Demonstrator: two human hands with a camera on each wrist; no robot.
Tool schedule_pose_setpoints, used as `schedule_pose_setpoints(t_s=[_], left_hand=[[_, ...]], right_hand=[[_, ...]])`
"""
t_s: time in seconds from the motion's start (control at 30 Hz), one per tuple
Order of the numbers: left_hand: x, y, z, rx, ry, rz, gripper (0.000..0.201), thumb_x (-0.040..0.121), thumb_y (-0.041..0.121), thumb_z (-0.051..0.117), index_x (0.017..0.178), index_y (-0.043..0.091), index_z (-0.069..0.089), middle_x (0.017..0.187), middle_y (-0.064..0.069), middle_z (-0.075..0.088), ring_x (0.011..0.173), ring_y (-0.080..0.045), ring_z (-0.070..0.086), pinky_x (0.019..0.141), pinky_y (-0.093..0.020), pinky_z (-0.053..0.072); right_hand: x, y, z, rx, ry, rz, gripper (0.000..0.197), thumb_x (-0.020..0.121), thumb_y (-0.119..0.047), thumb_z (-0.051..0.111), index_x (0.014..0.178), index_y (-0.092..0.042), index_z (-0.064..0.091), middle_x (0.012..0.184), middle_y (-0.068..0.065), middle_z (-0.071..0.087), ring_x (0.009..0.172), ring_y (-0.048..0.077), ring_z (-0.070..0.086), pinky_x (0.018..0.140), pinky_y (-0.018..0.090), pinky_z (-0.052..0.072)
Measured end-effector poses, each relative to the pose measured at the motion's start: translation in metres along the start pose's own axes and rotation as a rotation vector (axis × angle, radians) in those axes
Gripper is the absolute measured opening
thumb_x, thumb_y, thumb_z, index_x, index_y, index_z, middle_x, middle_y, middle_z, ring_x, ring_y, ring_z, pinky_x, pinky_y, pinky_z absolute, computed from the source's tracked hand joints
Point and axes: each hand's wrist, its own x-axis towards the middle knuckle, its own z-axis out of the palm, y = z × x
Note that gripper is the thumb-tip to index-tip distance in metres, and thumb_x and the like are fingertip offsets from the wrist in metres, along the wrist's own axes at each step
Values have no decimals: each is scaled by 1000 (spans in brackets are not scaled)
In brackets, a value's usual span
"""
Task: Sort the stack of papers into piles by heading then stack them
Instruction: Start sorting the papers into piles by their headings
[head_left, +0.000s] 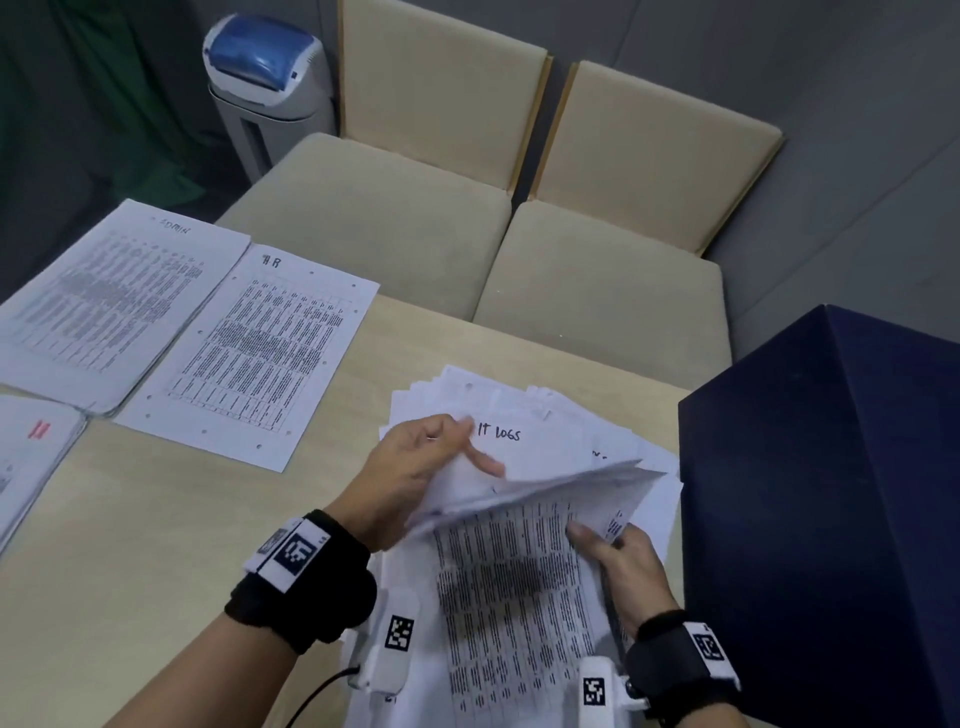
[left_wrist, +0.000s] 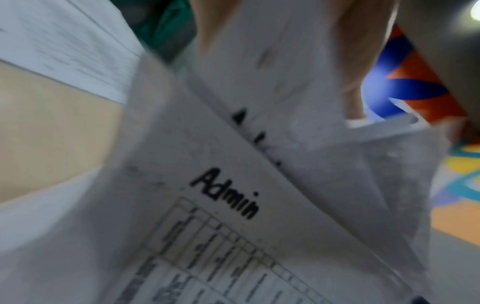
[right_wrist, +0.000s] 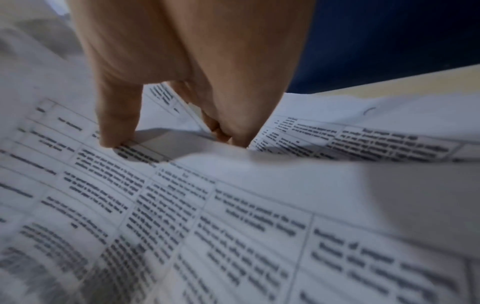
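Note:
A loose stack of printed papers (head_left: 514, 597) lies on the table in front of me. My left hand (head_left: 467, 441) grips a lifted bundle of sheets (head_left: 550, 467) from this stack, tilted up; the top one reads "IT LOGS". The left wrist view shows sheets headed "Admin" (left_wrist: 226, 193) close to the camera. My right hand (head_left: 597, 538) pinches a sheet at the stack's right side, thumb (right_wrist: 116, 115) on the printed face and fingers (right_wrist: 233, 127) tucked underneath. Sorted piles lie at the far left: one headed "Admin" (head_left: 104, 301), one headed "HR" (head_left: 249, 353).
A third pile with a red mark (head_left: 31, 457) sits at the table's left edge. A dark blue box (head_left: 831, 493) stands close on the right of the stack. Two beige chairs (head_left: 389, 218) stand beyond the table (head_left: 156, 545), with a white and blue bin (head_left: 270, 78) behind.

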Motion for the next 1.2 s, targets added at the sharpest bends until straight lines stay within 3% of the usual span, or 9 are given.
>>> schedule_pose_setpoints(t_s=[0.17,0.27,0.4,0.5,0.6,0.83,0.97,1.03,1.2], left_hand=[[-11,-30,-32,-55,29,-221,97,60,93,51,112,13,67,113,-12,73,105,-27,70,96,-44,48],[-28,-35,-18,114,-4,-105,75,69,66,76,120,12,63,115,-6,73,108,-26,68,95,-45,54],[-37,-1,12,177,218,188,35,86,12,74,119,9,63,105,0,75,94,-15,73,83,-39,60],[-46,29,21,91,250,340,34,84,-1,72,117,2,62,98,0,76,86,-12,74,70,-22,58],[-52,38,17,50,259,455,51,77,4,78,123,1,56,104,-8,74,92,-17,73,74,-22,57],[-52,15,9,5,204,314,38,79,4,78,115,3,64,104,-8,75,96,-25,73,75,-27,58],[-61,18,14,-57,227,396,34,77,2,77,110,0,66,99,-8,76,90,-21,74,72,-24,57],[-58,9,8,-66,223,400,42,75,6,79,114,3,64,103,-11,74,94,-23,72,75,-29,59],[-29,-28,-13,241,85,173,37,75,19,86,108,10,72,105,-7,76,98,-25,72,88,-50,57]], right_hand=[[-20,-10,0,188,121,-67,60,66,-51,83,91,-12,46,98,18,67,101,23,67,101,41,43],[-42,-41,10,453,56,-208,49,79,-21,76,118,1,57,121,22,69,116,27,67,104,44,50],[-72,-93,23,508,31,-421,53,81,-9,72,131,-8,55,122,12,71,115,26,67,99,43,53],[-97,-115,30,492,173,-609,60,69,-32,87,119,-13,58,110,-1,74,107,17,69,95,32,54],[-111,-117,34,464,171,-742,60,75,-10,77,127,-3,49,110,0,74,107,19,70,94,31,56],[-107,-83,44,271,111,-604,25,77,3,74,81,-22,78,87,-7,78,86,5,73,83,22,58],[-108,-81,45,435,233,-678,17,85,-11,76,89,-27,75,83,-13,77,89,3,71,77,12,53],[-109,-84,39,394,77,-719,10,92,-20,67,94,-24,76,81,-1,78,93,16,65,91,20,50],[-71,-49,55,228,121,-392,33,76,-14,84,104,-16,69,99,-4,76,99,12,70,92,33,55]])
